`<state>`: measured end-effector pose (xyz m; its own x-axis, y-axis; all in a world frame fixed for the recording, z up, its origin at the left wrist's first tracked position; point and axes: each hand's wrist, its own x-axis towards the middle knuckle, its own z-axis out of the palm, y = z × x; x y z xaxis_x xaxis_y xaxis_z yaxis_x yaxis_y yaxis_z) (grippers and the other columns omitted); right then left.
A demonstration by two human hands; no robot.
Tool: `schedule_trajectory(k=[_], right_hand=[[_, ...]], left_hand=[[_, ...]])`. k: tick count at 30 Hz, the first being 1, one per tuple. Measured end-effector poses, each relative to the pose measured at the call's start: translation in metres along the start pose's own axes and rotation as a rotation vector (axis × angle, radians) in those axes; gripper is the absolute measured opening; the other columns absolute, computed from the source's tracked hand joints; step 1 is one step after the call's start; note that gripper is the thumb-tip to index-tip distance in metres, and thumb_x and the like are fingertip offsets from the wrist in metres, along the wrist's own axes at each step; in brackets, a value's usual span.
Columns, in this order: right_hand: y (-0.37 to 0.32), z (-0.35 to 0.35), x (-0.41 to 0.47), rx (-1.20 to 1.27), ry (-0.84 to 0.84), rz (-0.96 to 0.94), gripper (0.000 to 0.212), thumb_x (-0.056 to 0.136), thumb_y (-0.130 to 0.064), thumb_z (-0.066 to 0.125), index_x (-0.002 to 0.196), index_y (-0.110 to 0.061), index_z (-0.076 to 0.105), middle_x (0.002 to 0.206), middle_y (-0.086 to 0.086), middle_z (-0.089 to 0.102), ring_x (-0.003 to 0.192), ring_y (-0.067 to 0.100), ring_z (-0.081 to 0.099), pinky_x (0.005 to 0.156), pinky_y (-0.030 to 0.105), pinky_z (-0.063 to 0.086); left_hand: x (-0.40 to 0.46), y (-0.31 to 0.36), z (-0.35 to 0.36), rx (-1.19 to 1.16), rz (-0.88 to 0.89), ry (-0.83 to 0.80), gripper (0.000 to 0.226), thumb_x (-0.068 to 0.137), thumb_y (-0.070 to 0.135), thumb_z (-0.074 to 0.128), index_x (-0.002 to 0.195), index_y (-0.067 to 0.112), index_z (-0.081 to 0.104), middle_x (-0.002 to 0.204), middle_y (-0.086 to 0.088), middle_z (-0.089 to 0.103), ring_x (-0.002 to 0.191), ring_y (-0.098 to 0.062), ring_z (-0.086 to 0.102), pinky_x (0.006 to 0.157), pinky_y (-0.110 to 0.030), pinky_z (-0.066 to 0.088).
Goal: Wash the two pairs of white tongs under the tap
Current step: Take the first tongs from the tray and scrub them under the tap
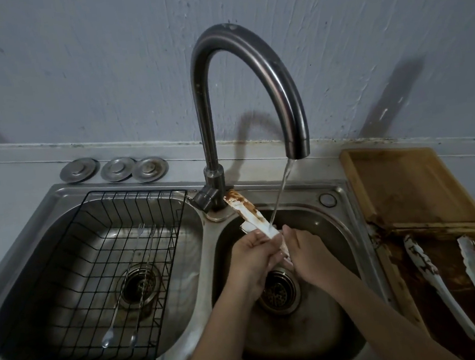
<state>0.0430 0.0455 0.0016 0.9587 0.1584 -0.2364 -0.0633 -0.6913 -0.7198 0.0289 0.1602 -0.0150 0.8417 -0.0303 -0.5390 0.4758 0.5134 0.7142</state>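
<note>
Head view shows us gripping the sauce-stained white plastic tongs (248, 213) with left hand (252, 254) and right hand (304, 249) over the right steel basin (346, 329), long axis slanting up-left beneath the running stream (280, 196), while the second white pair (455, 283) lies well right, nearer our right hand.

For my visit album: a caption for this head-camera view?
Both hands hold stained white tongs under the running tap; a second pair waits beside the sink.

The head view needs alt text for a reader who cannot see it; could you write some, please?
Both hands, left hand and right hand, hold stained white tongs under the running tap over the right basin. A second stained pair lies on the right.
</note>
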Motion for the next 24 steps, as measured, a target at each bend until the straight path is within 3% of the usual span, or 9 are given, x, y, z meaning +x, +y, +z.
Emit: schedule_trajectory(k=[3,6,10,15,18,20,24], right_hand=[[0.001,-0.002,-0.003,0.043,-0.016,-0.005,0.037,0.100,-0.032,0.027,0.079,-0.020,0.056,0.067,-0.002,0.058,0.060,0.014,0.056,0.055,0.023,0.041],[0.003,-0.005,-0.006,0.160,-0.020,0.063,0.037,0.099,-0.033,0.030,0.092,-0.012,0.059,0.061,0.002,0.058,0.044,0.008,0.054,0.044,0.022,0.043],[0.000,-0.006,-0.012,0.070,0.052,-0.058,0.026,0.095,-0.037,0.043,0.095,-0.016,0.059,0.060,-0.004,0.060,0.040,-0.002,0.056,0.037,0.010,0.039],[0.000,-0.005,-0.011,0.038,0.123,-0.031,0.030,0.098,-0.031,0.037,0.091,-0.012,0.060,0.060,-0.004,0.059,0.039,-0.001,0.057,0.036,0.011,0.042],[0.001,-0.004,-0.012,-0.069,0.141,-0.094,0.028,0.095,-0.036,0.043,0.085,-0.017,0.061,0.058,-0.005,0.058,0.043,0.006,0.054,0.041,0.014,0.040],[-0.001,-0.003,-0.013,-0.146,0.140,-0.131,0.027,0.093,-0.039,0.046,0.083,-0.019,0.061,0.058,-0.005,0.057,0.047,0.008,0.053,0.045,0.015,0.036],[-0.005,-0.008,-0.009,-0.002,0.137,0.007,0.038,0.096,-0.038,0.039,0.078,-0.015,0.063,0.062,0.006,0.063,0.059,0.026,0.067,0.054,0.035,0.053]], left_hand=[[-0.001,0.006,0.002,-0.105,0.025,0.034,0.024,0.092,0.014,0.055,0.106,-0.003,0.064,0.093,-0.016,0.071,0.077,-0.019,0.069,0.064,-0.027,0.060],[-0.003,0.010,0.004,-0.139,0.030,0.023,0.029,0.094,0.021,0.051,0.107,-0.003,0.062,0.083,-0.012,0.073,0.071,-0.018,0.071,0.070,-0.030,0.059],[-0.007,0.015,0.009,-0.230,0.003,0.010,0.031,0.095,0.014,0.050,0.115,-0.008,0.056,0.088,-0.017,0.070,0.067,-0.016,0.072,0.053,-0.023,0.058],[-0.004,0.016,0.010,-0.264,-0.021,-0.005,0.020,0.093,0.007,0.051,0.107,-0.005,0.060,0.085,-0.015,0.073,0.074,-0.019,0.073,0.061,-0.027,0.061],[-0.005,0.018,0.010,-0.231,-0.032,-0.030,0.016,0.092,0.000,0.049,0.096,-0.003,0.064,0.085,-0.016,0.073,0.070,-0.017,0.073,0.054,-0.024,0.059],[-0.007,0.018,0.010,-0.222,-0.039,-0.042,0.017,0.090,-0.005,0.049,0.090,-0.001,0.065,0.082,-0.014,0.073,0.070,-0.017,0.073,0.063,-0.026,0.061],[-0.008,0.014,0.007,-0.235,-0.078,-0.028,0.016,0.088,-0.010,0.050,0.094,-0.003,0.063,0.089,-0.018,0.071,0.077,-0.022,0.072,0.062,-0.026,0.061]])
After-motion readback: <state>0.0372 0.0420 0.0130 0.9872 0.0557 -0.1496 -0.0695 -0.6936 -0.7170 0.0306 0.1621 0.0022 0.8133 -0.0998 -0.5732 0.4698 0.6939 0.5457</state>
